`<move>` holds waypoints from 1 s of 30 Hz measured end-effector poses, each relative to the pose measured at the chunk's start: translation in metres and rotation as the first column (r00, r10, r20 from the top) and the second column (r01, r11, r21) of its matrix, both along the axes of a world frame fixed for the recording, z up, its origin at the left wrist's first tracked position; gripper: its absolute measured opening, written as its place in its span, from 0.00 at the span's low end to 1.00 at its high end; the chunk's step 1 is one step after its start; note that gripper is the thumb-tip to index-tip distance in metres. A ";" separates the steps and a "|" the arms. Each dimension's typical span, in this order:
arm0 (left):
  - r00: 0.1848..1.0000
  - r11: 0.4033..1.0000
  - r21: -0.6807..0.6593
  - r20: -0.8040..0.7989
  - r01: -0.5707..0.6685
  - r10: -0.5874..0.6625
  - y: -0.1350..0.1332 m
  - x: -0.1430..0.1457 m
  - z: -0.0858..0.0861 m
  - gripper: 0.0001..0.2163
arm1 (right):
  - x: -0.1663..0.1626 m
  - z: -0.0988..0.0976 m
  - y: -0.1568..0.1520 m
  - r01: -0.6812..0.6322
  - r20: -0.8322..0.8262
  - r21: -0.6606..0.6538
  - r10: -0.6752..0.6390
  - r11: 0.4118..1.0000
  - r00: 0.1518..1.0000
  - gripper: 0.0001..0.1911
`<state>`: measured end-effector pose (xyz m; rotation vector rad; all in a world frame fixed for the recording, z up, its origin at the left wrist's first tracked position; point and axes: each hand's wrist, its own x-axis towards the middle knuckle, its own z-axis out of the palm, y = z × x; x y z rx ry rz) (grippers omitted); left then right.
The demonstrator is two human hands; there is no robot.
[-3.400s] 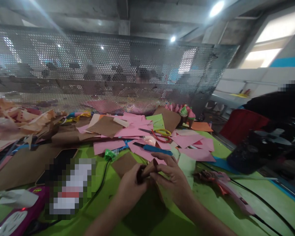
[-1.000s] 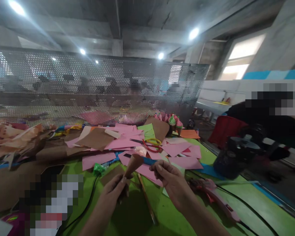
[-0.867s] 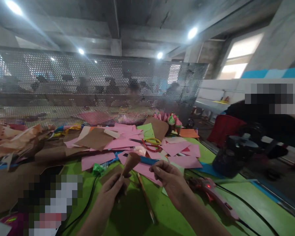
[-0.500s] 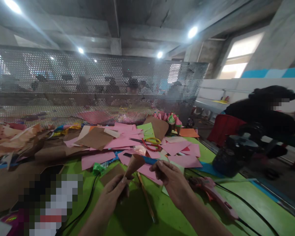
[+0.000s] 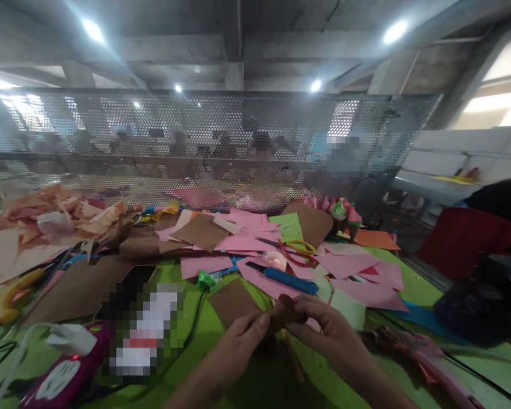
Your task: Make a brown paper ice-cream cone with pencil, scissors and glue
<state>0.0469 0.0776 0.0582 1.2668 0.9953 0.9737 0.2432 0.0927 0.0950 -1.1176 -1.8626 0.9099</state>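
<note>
Left hand [image 5: 241, 341] and right hand [image 5: 327, 328] pinch closed on a brown curled paper piece [image 5: 280, 314]; shaping seems the step, next needing even pressure.

Left hand [image 5: 247, 334] and right hand [image 5: 326, 325] pinch close together, angled inward.

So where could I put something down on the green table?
The green table shows bare in a gap between the black cord, brown paper square and left forearm, and in another between right forearm and pink glue gun. It's crowded at the far side, with pink paper and scissors, and left, with phone and power strip.
</note>
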 end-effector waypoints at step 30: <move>0.633 0.882 0.395 -0.758 0.257 0.155 0.010 0.002 0.000 0.12 | 0.017 0.012 0.030 0.166 0.436 0.271 -0.275 0.948 0.857 0.06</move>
